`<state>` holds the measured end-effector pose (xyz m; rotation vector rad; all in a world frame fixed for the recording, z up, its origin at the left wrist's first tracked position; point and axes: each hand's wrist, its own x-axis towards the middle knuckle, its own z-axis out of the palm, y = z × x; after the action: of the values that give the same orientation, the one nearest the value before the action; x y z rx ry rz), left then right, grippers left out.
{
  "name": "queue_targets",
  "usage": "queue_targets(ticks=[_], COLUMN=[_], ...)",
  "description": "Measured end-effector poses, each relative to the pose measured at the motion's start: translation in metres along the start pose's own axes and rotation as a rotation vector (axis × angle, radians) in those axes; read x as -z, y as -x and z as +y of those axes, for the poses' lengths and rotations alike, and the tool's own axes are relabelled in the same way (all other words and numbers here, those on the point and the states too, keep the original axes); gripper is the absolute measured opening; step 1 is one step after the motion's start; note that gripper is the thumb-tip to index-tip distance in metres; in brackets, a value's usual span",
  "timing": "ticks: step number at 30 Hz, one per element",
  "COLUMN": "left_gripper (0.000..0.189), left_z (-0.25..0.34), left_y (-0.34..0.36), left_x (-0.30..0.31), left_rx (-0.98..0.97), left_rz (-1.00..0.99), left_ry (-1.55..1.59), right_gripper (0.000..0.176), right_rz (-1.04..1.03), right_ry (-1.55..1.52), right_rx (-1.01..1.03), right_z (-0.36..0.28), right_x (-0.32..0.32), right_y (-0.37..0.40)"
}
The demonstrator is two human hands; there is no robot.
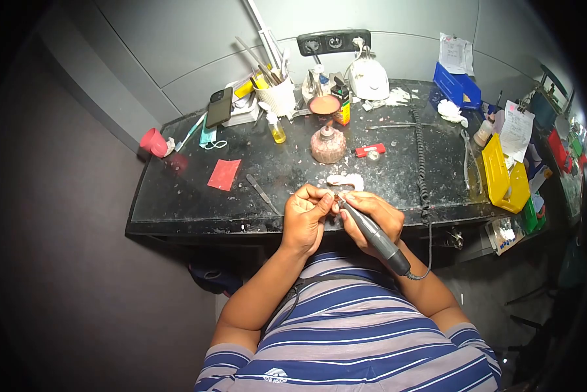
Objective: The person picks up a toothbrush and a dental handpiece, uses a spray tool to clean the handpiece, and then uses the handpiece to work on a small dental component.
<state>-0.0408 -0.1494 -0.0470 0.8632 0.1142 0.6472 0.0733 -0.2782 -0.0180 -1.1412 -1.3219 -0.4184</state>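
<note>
My right hand (379, 219) is wrapped round a dark rotary handpiece (379, 243), its tip pointing up and left. A cord leaves its rear end and joins a coiled cable (419, 150). My left hand (302, 219) pinches a tiny piece at the handpiece's tip; the fingers mostly hide it, so I cannot make out its kind. Both hands meet just above the table's front edge. Right beyond the fingertips lies a white, curved, plaster-like piece (347, 180). To the left rest a slim metal spatula (262, 194) and a square red sheet (224, 174).
A round glass burner (328, 147) stands mid-table beside a red packet (370, 150). Behind are a white tool pot (277, 98), a yellow-liquid bottle (276, 130) and a white machine (369, 80). A phone (219, 106) and pink cup (153, 142) sit left; a yellow bin (496, 176) stands right.
</note>
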Motion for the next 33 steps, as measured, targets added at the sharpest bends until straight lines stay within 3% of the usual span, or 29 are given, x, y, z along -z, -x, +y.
queue_targets(ticks=[33], left_gripper=[0.007], left_z=[-0.0017], left_y=[-0.0008], left_x=[0.0010], left_rx=[-0.049], left_rz=[0.007], left_ry=[-0.017], right_gripper=[0.022], right_rz=[-0.028], right_ry=[-0.005], right_rx=[0.010], right_z=[0.0015], right_x=[0.0023], right_y=[-0.0019])
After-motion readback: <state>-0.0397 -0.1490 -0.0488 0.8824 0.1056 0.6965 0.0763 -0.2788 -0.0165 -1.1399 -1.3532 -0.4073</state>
